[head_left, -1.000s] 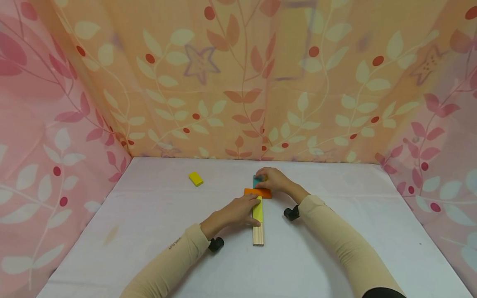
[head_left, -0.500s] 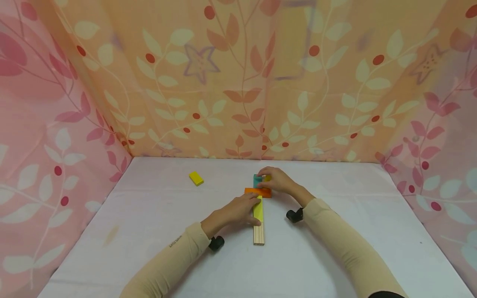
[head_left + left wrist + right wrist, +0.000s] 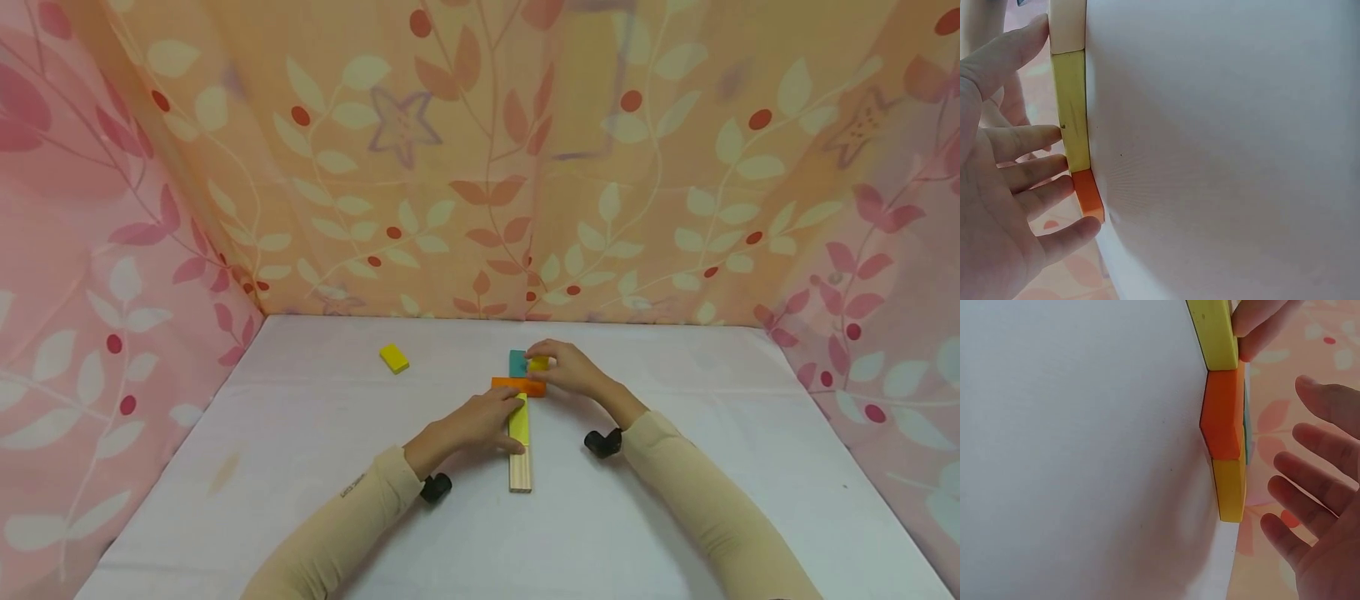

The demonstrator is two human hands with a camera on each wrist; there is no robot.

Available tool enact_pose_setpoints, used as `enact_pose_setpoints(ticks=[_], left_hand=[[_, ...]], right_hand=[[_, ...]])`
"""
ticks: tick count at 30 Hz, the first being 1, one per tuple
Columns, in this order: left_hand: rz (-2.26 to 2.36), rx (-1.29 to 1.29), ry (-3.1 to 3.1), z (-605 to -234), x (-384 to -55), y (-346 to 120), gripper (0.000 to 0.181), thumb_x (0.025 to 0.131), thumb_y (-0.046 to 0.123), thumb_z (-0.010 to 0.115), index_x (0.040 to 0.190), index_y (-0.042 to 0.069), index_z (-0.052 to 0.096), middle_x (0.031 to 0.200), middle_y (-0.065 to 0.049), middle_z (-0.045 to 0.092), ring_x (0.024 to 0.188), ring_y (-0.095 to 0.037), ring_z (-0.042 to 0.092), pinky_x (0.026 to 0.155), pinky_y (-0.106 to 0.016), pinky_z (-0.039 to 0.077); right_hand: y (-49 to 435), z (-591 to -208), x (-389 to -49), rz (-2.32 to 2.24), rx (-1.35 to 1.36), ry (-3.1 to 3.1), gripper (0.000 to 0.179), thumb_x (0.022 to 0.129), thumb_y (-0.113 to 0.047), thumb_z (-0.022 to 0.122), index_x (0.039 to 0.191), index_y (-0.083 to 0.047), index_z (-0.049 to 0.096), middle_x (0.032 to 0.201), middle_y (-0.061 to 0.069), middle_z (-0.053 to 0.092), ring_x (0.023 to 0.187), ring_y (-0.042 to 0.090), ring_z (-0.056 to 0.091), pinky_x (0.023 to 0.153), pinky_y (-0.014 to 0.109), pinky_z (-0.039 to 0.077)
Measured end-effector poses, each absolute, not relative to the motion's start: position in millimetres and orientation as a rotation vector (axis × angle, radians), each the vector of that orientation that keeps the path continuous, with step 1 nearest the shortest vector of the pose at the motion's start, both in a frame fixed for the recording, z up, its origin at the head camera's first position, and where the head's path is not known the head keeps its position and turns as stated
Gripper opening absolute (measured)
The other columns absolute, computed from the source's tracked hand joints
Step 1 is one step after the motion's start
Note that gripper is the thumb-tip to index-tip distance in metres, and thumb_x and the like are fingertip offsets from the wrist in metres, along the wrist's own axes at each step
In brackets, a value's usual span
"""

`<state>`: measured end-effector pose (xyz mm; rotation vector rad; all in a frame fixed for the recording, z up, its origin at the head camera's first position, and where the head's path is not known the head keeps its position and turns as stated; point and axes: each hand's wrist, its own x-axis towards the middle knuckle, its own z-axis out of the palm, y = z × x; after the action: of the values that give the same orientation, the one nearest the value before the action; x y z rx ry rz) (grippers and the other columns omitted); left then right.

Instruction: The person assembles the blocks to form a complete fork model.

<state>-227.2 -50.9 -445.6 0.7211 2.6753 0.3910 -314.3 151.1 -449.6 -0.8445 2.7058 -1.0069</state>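
Flat on the white table, several blocks lie end to end. A plain wood block [image 3: 520, 473] is nearest, then a yellow-green block [image 3: 520, 430], then an orange block [image 3: 534, 387] set crosswise. Beyond the orange one, a blue block [image 3: 517, 363] and a yellow block [image 3: 538, 364] sit side by side. My left hand [image 3: 480, 421] is spread along the left of the row, its fingertips touching the yellow-green block [image 3: 1074, 112] and the orange block [image 3: 1088, 194]. Loosely extended and holding nothing, my right hand [image 3: 573, 369] hovers by the yellow block [image 3: 1230, 490], apart from it in the right wrist view.
A loose yellow block [image 3: 393, 358] lies on the table [image 3: 315, 400] at the back left. Patterned cloth [image 3: 480, 167] hangs behind the table and along both sides. Each wrist carries a small black camera.
My right hand has drawn back to the right, off the blue and yellow blocks, so both show more. My left hand and the loose yellow block stay in place.
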Motion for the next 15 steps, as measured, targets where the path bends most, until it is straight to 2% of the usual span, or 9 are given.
enact_pose_setpoints(ticks=[6, 15], left_hand=[[0.379, 0.742, 2.679, -448.0, -226.5, -52.4, 0.081, 0.082, 0.051, 0.073, 0.147, 0.013, 0.044, 0.158, -0.005, 0.034, 0.140, -0.024, 0.039, 0.113, -0.046, 0.038], [0.354, 0.770, 2.698, -447.5, -225.4, -52.1, 0.081, 0.082, 0.052, 0.073, 0.147, 0.013, 0.044, 0.158, -0.007, 0.034, 0.143, -0.023, 0.037, 0.115, -0.045, 0.037]], right_hand=[[152.3, -449.2, -302.3, -1.021, -0.830, 2.677, 0.038, 0.089, -0.023, 0.071, 0.122, -0.006, 0.066, 0.130, 0.012, 0.063, 0.127, 0.035, 0.052, 0.110, 0.059, 0.037], [156.8, -450.5, -282.0, -0.935, -0.876, 2.687, 0.055, 0.087, -0.032, 0.073, 0.133, -0.005, 0.059, 0.138, 0.013, 0.058, 0.134, 0.037, 0.047, 0.111, 0.057, 0.036]])
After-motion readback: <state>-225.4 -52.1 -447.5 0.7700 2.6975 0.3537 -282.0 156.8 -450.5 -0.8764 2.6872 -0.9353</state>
